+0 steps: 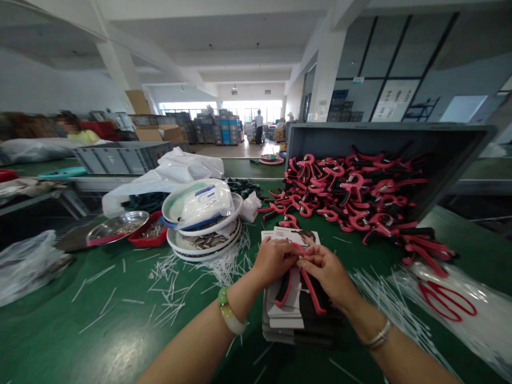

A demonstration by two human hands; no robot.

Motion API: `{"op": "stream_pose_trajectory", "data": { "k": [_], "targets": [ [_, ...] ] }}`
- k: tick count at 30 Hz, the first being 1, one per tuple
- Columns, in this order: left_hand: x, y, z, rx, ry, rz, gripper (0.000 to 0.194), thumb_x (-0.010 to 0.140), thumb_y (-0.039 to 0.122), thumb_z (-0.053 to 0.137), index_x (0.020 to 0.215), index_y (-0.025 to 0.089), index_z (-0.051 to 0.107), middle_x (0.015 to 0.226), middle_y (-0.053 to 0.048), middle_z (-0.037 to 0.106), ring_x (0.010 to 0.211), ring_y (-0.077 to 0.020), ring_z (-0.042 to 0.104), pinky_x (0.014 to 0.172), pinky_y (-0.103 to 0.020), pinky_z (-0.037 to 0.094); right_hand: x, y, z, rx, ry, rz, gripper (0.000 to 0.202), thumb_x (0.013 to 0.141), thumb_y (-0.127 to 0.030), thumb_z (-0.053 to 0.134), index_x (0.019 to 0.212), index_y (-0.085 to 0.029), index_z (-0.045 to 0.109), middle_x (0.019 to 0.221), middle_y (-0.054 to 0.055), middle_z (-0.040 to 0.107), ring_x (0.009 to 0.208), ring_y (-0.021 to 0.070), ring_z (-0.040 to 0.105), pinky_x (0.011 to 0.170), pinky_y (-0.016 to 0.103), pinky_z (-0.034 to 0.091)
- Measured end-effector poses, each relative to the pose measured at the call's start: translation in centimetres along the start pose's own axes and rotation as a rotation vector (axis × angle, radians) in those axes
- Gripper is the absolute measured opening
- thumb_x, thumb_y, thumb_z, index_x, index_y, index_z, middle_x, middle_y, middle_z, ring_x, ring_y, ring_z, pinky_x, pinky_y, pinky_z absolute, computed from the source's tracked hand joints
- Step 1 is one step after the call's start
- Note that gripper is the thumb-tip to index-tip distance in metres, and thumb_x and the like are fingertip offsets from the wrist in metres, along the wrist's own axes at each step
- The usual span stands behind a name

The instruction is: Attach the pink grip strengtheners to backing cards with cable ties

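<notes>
My left hand [276, 260] is closed over the head of a red-and-black pliers-like hand tool [312, 292], its handles spread toward me. The tool lies on a printed cardboard card [276, 233] on top of a stack of cards [279, 335]. My right hand [331, 273] pinches at the tool's head, its fingertips meeting those of my left hand. Whatever is between the right fingertips is too small to make out. Thin white ties [394, 304] lie right of my right hand, and more white ties [228, 264] are scattered at the left.
Many similar red-and-black tools [348, 186] spill from a tipped grey bin [452, 160]. Red-handled scissors [444, 303] rest on a plastic bag [486, 320]. Stacked white bowls [176, 242] with metal parts, a red tray [149, 240] and a steel bowl [120, 226] stand left.
</notes>
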State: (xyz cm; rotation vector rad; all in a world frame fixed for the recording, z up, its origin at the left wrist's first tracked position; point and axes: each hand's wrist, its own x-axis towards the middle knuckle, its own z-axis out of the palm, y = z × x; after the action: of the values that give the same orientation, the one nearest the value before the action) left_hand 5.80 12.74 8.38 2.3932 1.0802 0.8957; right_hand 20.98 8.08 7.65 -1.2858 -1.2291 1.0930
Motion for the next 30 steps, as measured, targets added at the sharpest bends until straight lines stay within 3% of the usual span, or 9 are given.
{"op": "stream_pose_trajectory", "data": {
  "k": [4, 9, 17, 30],
  "targets": [
    [-0.1, -0.1, -0.1, -0.017, 0.0, -0.05, 0.013, 0.08, 0.023, 0.062, 0.087, 0.028, 0.072, 0.088, 0.003, 0.073, 0.086, -0.0168, 0.063, 0.087, -0.033, 0.034, -0.2, 0.1, 0.0, -0.02, -0.047, -0.031, 0.035, 0.066, -0.037, 0.071, 0.085, -0.02, 0.047, 0.065, -0.005, 0.062, 0.059, 0.0127, 0.058, 0.059, 0.025, 0.043],
    [-0.1, 0.2, -0.3, -0.016, -0.007, -0.047, 0.012, 0.08, 0.028, 0.062, 0.087, 0.028, 0.072, 0.088, 0.003, 0.073, 0.086, -0.0164, 0.063, 0.088, -0.033, 0.034, -0.7, 0.7, -0.3, -0.079, 0.032, -0.127, 0.034, 0.071, -0.042, 0.067, 0.088, -0.021, 0.046, 0.074, 0.0, 0.065, 0.069, 0.0158, 0.062, 0.069, 0.03, 0.046],
    [0.0, 0.7, -0.6, 0.043, -0.017, -0.018, 0.013, 0.081, 0.025, 0.061, 0.086, 0.028, 0.072, 0.09, 0.001, 0.073, 0.088, -0.0172, 0.062, 0.09, -0.036, 0.032, -0.5, 0.8, -0.5, -0.085, 0.023, -0.139, 0.034, 0.071, -0.042, 0.068, 0.087, -0.02, 0.048, 0.075, 0.001, 0.066, 0.071, 0.0171, 0.063, 0.068, 0.031, 0.047],
    [-0.2, 0.0, -0.4, -0.042, -0.031, -0.01, 0.017, 0.078, 0.02, 0.058, 0.087, 0.025, 0.071, 0.086, 0.001, 0.072, 0.082, -0.0165, 0.063, 0.087, -0.034, 0.039, 0.3, -0.6, -0.1, 0.061, -0.041, 0.044, 0.037, 0.058, -0.034, 0.074, 0.079, -0.019, 0.047, 0.059, -0.006, 0.058, 0.052, 0.0101, 0.053, 0.054, 0.023, 0.039]
  ]
}}
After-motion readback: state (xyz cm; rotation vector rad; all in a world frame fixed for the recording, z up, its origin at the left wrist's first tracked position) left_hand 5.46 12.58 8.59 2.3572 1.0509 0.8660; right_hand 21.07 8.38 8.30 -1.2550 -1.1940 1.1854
